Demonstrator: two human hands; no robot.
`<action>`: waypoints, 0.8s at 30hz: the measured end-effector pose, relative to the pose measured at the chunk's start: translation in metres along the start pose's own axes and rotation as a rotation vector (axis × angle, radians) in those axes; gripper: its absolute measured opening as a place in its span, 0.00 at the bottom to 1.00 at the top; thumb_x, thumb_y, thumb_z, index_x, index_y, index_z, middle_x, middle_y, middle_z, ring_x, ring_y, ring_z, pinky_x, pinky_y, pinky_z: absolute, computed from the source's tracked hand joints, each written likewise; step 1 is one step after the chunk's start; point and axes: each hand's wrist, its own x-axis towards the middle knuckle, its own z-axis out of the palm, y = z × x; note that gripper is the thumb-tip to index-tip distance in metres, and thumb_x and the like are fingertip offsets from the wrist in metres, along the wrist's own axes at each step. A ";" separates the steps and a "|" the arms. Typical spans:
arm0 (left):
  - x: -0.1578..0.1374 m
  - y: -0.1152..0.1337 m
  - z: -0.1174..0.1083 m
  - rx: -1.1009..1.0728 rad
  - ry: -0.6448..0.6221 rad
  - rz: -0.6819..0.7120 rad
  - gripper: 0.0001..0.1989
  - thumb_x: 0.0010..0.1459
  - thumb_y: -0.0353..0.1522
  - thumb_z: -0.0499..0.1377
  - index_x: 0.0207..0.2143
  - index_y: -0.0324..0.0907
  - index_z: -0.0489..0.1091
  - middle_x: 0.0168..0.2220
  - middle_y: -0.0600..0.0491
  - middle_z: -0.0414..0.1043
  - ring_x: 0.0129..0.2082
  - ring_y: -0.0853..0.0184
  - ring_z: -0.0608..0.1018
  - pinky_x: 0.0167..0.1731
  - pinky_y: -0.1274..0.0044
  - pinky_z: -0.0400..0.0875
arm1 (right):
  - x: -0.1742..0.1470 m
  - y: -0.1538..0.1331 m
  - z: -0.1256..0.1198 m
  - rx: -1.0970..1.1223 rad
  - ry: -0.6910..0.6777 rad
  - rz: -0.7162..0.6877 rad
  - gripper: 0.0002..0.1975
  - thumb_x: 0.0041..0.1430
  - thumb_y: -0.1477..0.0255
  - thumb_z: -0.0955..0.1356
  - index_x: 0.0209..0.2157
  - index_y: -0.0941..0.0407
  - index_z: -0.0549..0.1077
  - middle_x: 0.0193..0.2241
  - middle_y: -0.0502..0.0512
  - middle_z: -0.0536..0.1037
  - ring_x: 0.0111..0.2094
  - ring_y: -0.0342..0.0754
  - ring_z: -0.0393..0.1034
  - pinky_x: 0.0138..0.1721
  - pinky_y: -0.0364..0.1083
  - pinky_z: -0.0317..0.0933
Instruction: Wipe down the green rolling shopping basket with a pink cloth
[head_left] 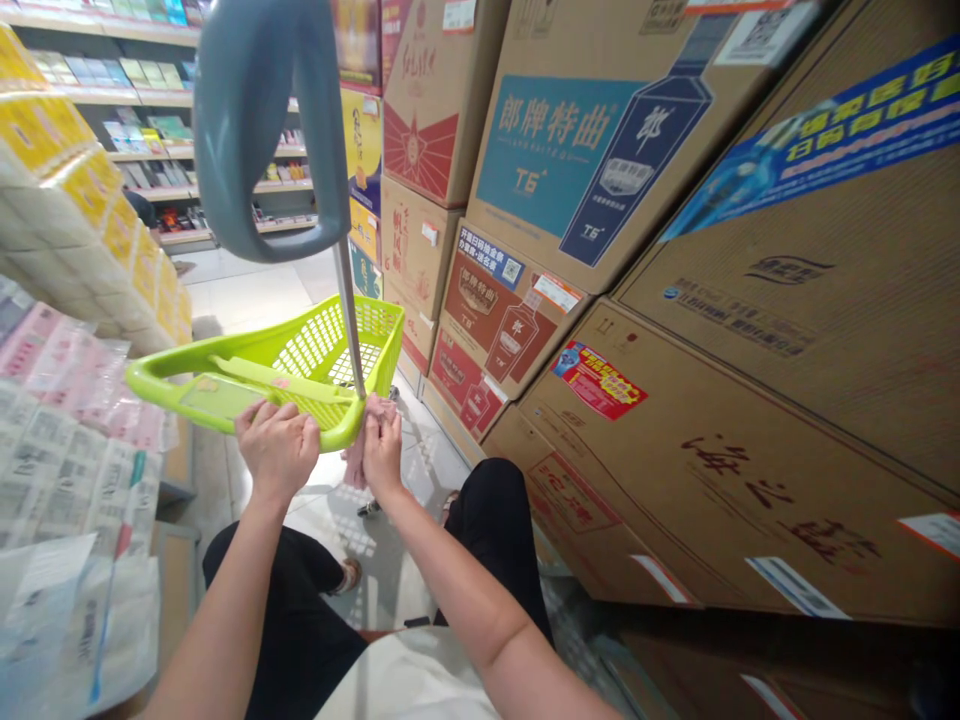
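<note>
A lime-green shopping basket [300,345] with perforated walls stands in front of my knees. My left hand [277,448] is closed round its near rim, fingers curled over the edge. My right hand [382,445] pinches a pinkish cloth [355,462] and presses it against the basket's corner. Beside that hand a metal pole [349,315] rises from the corner to a large grey loop handle [225,215], which looms close to the camera. Part of the cloth hangs below the rim; the rest is hidden by my fingers. Inside the basket I see no goods.
Stacked cardboard cartons [547,140] wall the right side, close to my knee. On the left are packaged goods [71,440] and yellow-and-white packs [90,190]. Shelves [135,97] with small boxes stand behind, across a pale tiled floor [240,285].
</note>
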 end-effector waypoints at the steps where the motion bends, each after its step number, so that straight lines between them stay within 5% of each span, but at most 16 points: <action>1: 0.000 0.001 0.001 -0.010 0.000 -0.009 0.18 0.59 0.32 0.52 0.15 0.45 0.63 0.21 0.53 0.69 0.30 0.62 0.68 0.51 0.64 0.58 | 0.005 -0.001 -0.001 -0.015 0.007 0.018 0.22 0.71 0.64 0.57 0.55 0.58 0.75 0.50 0.65 0.73 0.56 0.54 0.70 0.60 0.56 0.65; 9: 0.002 0.011 0.009 -0.035 0.001 -0.088 0.18 0.58 0.33 0.51 0.15 0.45 0.65 0.22 0.51 0.69 0.30 0.61 0.67 0.51 0.62 0.57 | -0.023 -0.017 -0.017 -0.104 -0.021 -0.253 0.23 0.73 0.65 0.56 0.57 0.58 0.74 0.54 0.67 0.72 0.59 0.54 0.66 0.62 0.55 0.62; 20: 0.017 0.025 0.019 -0.042 0.001 -0.184 0.20 0.64 0.33 0.47 0.22 0.44 0.70 0.26 0.48 0.71 0.36 0.57 0.70 0.53 0.60 0.56 | 0.083 0.007 -0.029 -0.091 -0.299 -0.357 0.17 0.72 0.66 0.61 0.48 0.55 0.79 0.48 0.60 0.75 0.57 0.48 0.68 0.62 0.46 0.62; 24: 0.013 0.028 0.018 -0.037 -0.045 -0.017 0.18 0.67 0.40 0.48 0.31 0.44 0.72 0.31 0.48 0.72 0.39 0.56 0.70 0.53 0.61 0.55 | 0.096 0.008 -0.036 -0.075 -0.313 -0.303 0.18 0.72 0.63 0.60 0.46 0.53 0.80 0.48 0.58 0.75 0.56 0.48 0.68 0.62 0.47 0.62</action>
